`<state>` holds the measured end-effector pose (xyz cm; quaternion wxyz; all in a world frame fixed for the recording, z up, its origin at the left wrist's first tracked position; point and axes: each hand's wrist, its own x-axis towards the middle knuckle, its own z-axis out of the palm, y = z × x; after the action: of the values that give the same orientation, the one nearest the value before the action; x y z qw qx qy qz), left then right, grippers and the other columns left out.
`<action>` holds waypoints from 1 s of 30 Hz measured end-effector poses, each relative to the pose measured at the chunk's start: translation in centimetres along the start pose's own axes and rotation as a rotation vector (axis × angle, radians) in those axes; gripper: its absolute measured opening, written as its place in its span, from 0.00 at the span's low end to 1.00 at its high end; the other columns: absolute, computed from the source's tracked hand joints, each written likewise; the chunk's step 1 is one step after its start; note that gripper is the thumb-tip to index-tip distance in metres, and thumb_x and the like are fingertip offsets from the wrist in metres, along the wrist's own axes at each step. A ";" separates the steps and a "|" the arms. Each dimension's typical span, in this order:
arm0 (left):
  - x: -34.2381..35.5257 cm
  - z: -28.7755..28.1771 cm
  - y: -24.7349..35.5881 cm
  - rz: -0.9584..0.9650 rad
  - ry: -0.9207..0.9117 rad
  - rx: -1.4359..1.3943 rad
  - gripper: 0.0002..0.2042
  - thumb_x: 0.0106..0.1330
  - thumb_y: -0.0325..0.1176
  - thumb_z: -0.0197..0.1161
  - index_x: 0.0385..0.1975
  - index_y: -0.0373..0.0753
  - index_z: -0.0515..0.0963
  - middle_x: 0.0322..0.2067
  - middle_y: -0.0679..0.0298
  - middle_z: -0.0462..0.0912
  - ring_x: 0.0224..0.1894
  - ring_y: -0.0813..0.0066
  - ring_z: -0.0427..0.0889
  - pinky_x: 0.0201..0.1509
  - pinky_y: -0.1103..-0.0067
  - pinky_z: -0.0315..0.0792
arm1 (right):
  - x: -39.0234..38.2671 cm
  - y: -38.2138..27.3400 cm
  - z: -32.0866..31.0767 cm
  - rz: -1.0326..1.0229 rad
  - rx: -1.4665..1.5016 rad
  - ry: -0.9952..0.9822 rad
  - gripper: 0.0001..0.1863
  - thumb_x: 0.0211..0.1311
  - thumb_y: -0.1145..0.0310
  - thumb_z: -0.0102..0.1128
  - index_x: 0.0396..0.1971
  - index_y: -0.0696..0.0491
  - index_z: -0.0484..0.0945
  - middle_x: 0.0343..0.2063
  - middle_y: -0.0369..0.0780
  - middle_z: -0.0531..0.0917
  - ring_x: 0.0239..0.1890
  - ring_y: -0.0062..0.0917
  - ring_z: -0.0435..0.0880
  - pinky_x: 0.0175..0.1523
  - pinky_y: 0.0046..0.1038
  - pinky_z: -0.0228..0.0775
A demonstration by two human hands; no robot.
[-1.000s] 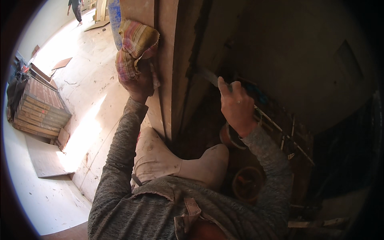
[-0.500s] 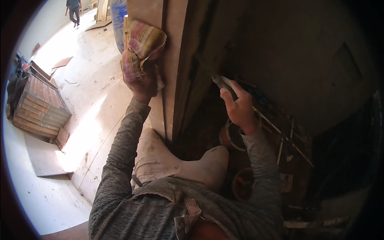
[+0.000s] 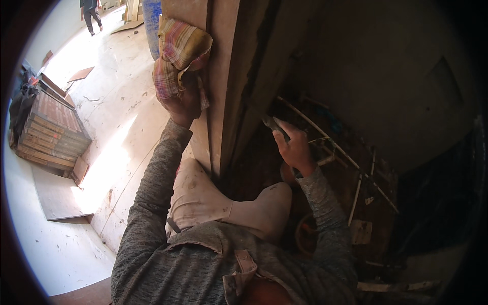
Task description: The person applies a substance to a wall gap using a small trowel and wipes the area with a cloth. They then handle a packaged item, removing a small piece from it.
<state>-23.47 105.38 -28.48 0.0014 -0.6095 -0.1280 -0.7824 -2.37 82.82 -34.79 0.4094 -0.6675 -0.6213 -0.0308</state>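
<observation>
A stack of panels (image 3: 55,133) stands at nine o'clock, a loose board (image 3: 80,74) lies at ten, a blue drum (image 3: 151,26) at eleven, sticks (image 3: 356,198) at four

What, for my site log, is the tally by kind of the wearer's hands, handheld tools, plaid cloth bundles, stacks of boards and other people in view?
Hands: 2, the left hand and the right hand
Handheld tool: 1
Plaid cloth bundle: 1
Stack of boards: 1
Other person: 1
Total: 6
</observation>
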 end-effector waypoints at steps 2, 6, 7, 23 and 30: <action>0.0 -0.1 0.0 -0.011 -0.001 -0.007 0.13 0.67 0.28 0.58 0.50 0.33 0.77 0.47 0.52 0.80 0.51 0.56 0.80 0.57 0.68 0.72 | -0.1 0.3 0.0 -0.035 -0.035 -0.007 0.21 0.66 0.65 0.57 0.53 0.63 0.79 0.47 0.55 0.84 0.51 0.48 0.83 0.56 0.39 0.76; 0.1 0.0 -0.2 0.001 0.005 0.026 0.13 0.68 0.29 0.58 0.49 0.32 0.77 0.47 0.53 0.80 0.51 0.56 0.80 0.56 0.68 0.72 | -0.8 1.8 -0.2 -0.112 -0.088 -0.012 0.20 0.63 0.67 0.61 0.54 0.58 0.79 0.41 0.50 0.84 0.44 0.45 0.84 0.50 0.39 0.77; 0.2 0.1 -0.2 0.018 0.003 0.046 0.13 0.68 0.29 0.58 0.49 0.32 0.77 0.47 0.53 0.80 0.51 0.56 0.81 0.56 0.68 0.72 | -0.9 2.0 -0.1 -0.136 -0.105 0.019 0.20 0.62 0.68 0.62 0.54 0.57 0.80 0.40 0.48 0.83 0.42 0.43 0.84 0.48 0.39 0.77; 0.7 0.0 0.4 0.058 0.014 0.073 0.12 0.67 0.27 0.57 0.48 0.33 0.78 0.44 0.54 0.81 0.48 0.59 0.81 0.53 0.69 0.74 | 2.1 6.5 0.5 -0.397 -0.568 0.174 0.24 0.55 0.72 0.68 0.55 0.42 0.81 0.37 0.39 0.78 0.38 0.33 0.81 0.41 0.36 0.77; 0.3 0.1 0.3 -0.029 0.011 -0.062 0.12 0.66 0.26 0.58 0.47 0.33 0.78 0.43 0.54 0.81 0.48 0.58 0.81 0.54 0.69 0.73 | 0.6 3.9 0.7 -0.294 -0.688 0.163 0.24 0.55 0.73 0.66 0.54 0.43 0.81 0.35 0.40 0.76 0.36 0.33 0.79 0.39 0.36 0.75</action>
<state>-23.41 105.17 -28.11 -0.0280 -0.6031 -0.1125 -0.7892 0.82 84.17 -36.91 0.2007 -0.6648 -0.6294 -0.3488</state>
